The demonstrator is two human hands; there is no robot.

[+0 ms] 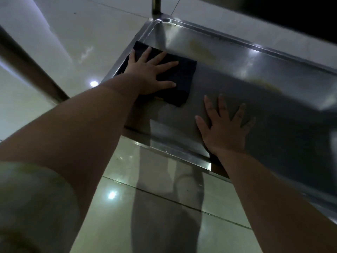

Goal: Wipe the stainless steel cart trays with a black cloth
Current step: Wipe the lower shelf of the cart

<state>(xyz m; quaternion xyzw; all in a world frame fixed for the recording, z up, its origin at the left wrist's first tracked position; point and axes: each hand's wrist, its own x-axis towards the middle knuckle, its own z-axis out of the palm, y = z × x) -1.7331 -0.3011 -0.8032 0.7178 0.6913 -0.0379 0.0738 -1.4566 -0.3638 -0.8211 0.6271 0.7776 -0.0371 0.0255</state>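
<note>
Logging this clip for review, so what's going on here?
A person is wiping a stainless steel cart tray. The left hand presses flat on a folded black cloth near the tray's far left corner. The right hand rests flat, fingers spread, on the bare metal beside the cloth. Yellowish smears show on the tray beyond the cloth, so the wiping is not yet done.

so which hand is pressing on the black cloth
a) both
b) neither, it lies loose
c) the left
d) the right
c: the left hand lies flat on the black cloth near the tray's corner, while the right hand rests flat on the bare steel tray beside the cloth, not touching it.
</note>
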